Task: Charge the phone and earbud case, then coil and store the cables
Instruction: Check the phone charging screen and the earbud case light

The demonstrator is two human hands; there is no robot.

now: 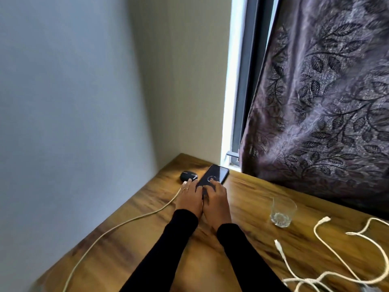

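Note:
A black phone (216, 173) lies screen up near the far corner of the wooden table (160, 245), its screen showing a small ring-shaped icon. My left hand (188, 199) and my right hand (215, 202) both hold its near end, side by side. A black earbud case (188, 175) sits just left of the phone. A white cable (117, 226) runs from the table's front left edge up to my left hand; its end is hidden under my fingers.
A clear drinking glass (282, 211) stands to the right. Loose white cables (336, 262) with free plugs lie tangled at the front right. A dark patterned curtain (324, 102) hangs behind the table, and a wall runs along the left edge.

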